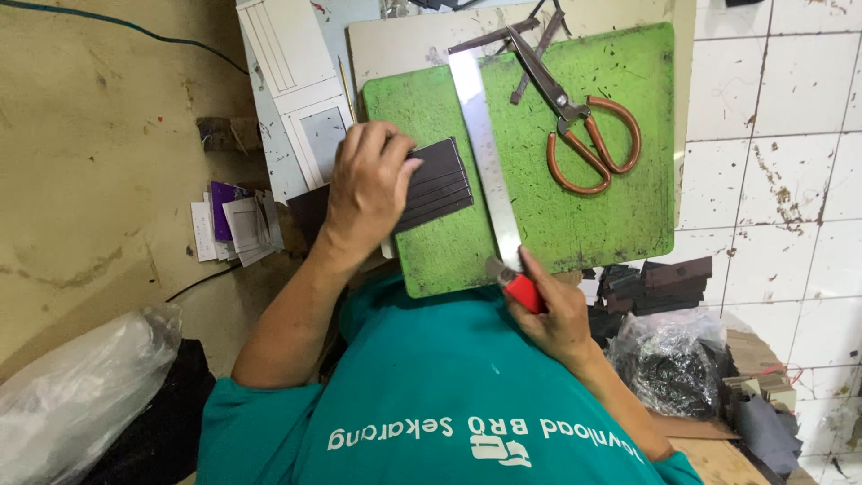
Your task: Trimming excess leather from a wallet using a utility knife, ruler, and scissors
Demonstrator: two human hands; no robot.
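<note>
Single head-worn view, looking steeply down, close over green cutting mat (575, 180), hands (368, 189) near

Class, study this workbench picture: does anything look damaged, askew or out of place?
The green cutting mat is scored and worn pale, and the steel ruler lies slanted across it. Dark offcuts lie loose by the scissors.

a small heap of paper cards and labels (235, 224), white, grey and one purple, is lying on the floor left of the green board. a white printed panel (301, 94) with boxed outlines is leaning above it. a clear plastic bag (76, 395) is slumping at lower left, and another clear bag (669, 359), holding dark pieces, is sitting at lower right.
</note>
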